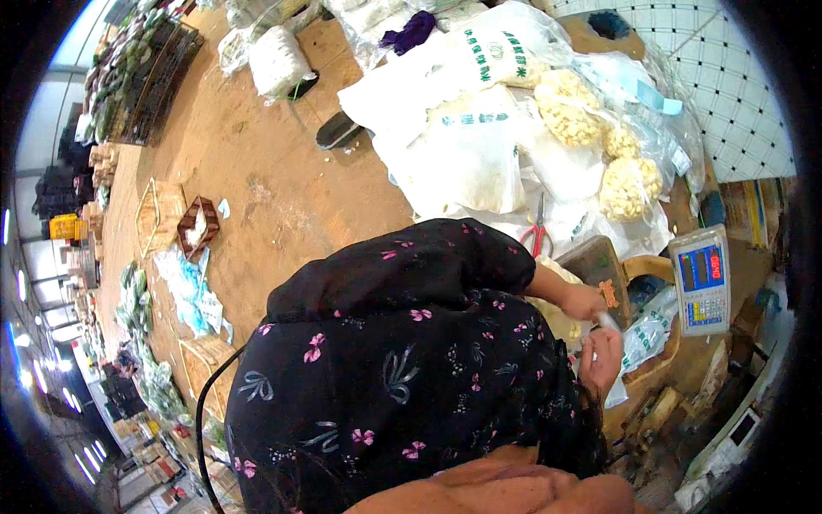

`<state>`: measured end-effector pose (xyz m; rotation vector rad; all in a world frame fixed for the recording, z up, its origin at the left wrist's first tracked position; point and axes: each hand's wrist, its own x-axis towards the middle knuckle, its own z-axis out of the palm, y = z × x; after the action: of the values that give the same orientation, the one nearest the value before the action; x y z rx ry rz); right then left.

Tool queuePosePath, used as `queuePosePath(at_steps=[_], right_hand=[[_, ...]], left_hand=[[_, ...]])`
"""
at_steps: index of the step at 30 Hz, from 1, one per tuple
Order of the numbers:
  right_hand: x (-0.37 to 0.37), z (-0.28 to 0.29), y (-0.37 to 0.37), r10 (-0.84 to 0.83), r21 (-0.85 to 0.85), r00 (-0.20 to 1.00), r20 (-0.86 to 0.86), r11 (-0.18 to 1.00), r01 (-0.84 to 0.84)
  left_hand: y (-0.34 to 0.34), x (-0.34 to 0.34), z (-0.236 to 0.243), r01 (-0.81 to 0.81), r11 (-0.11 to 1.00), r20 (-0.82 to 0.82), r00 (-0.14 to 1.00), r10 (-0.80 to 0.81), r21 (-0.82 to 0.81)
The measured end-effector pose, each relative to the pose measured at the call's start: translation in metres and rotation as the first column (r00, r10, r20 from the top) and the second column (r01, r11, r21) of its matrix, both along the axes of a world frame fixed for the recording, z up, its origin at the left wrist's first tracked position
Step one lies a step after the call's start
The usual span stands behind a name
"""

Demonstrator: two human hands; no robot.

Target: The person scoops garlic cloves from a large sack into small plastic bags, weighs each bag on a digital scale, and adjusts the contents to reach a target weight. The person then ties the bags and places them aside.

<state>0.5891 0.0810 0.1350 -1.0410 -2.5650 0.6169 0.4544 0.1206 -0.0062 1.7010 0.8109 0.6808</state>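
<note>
My left hand [582, 301] and my right hand [601, 355] are close together, both closed on a gathered white plastic strip that looks like the neck of a clear plastic bag. Under my left forearm, a bag of pale peeled cloves [558, 319], seemingly garlic, shows in part. My right forearm is largely hidden behind my body. Just beyond the hands lies a metal scale plate [597, 265] with an orange label on it. Red-handled scissors [537, 239] rest on white plastic nearby. More clear bags of pale cloves [630, 188] lie farther up, on large white printed sacks [475, 154].
A scale display [702, 281] with red digits stands at the right. Crumpled plastic [651, 330] lies between it and my hands. Left on the brown floor are a dark red basket [198, 227] and wooden crates [160, 214]. A dark slipper [337, 131] lies by the sacks.
</note>
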Motion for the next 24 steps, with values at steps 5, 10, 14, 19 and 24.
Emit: queuePosePath(at_steps=[5,10,14,19,24], right_hand=[[-0.034,0.021,0.037,-0.036,-0.029,0.995,0.098,0.999,0.039],[-0.050,0.009,0.041,-0.029,-0.210,0.988,0.149,0.976,0.060],[-0.018,-0.022,0.034,-0.408,-0.593,0.906,-0.114,0.759,0.268],[0.020,-0.031,0.018,-0.409,-0.534,0.910,0.076,0.754,0.383],[0.009,-0.028,0.024,-0.495,-0.617,0.869,-0.029,0.693,0.374]], left_hand=[[-0.002,-0.019,0.005,0.107,0.983,-0.041,0.994,-0.101,0.151],[0.004,-0.026,0.018,0.177,0.983,0.140,0.976,-0.168,-0.051],[0.013,-0.029,0.012,0.157,0.918,0.170,0.980,-0.101,-0.363],[0.005,-0.037,0.028,0.093,0.852,0.262,0.964,0.054,-0.516],[0.002,-0.009,-0.014,0.079,0.993,0.173,0.980,-0.094,0.091]])
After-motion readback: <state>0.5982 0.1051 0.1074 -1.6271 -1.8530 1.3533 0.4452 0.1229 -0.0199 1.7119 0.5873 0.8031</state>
